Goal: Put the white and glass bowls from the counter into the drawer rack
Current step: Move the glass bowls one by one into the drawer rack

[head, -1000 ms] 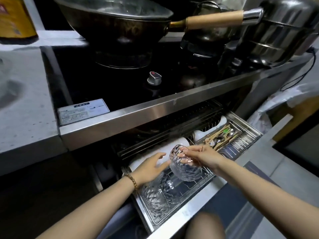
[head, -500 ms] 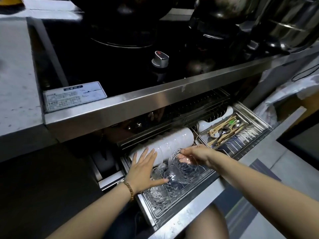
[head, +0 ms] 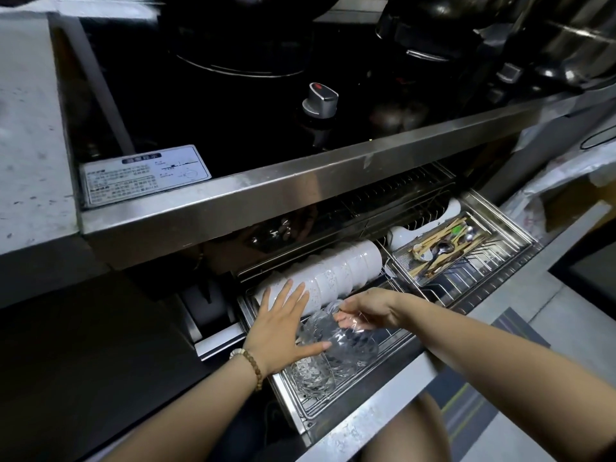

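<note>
The drawer rack [head: 493, 281] is pulled out under the stove. A row of white bowls [head: 346, 271] stands on edge along its back left. In front of them lie cut-glass bowls [head: 320, 371], stacked on their sides. My right hand [head: 370, 310] pinches the rim of the rightmost glass bowl [head: 353, 341], which sits low in the rack against the others. My left hand [head: 283, 325] is spread flat with straight fingers, pressing on the white bowls and the glass stack.
A mesh cutlery tray [head: 456, 251] with spoons and chopsticks sits at the rack's right. The steel stove edge [head: 300, 191] overhangs the drawer; a knob [head: 320, 101] and pots stand above. The grey counter [head: 30, 135] is left, the drawer front [head: 383, 411] by my knee.
My right hand has lowered the glass bowl from above the rack down against the other glass bowls. My left hand has flattened onto the bowls. The camera has tilted downward.
</note>
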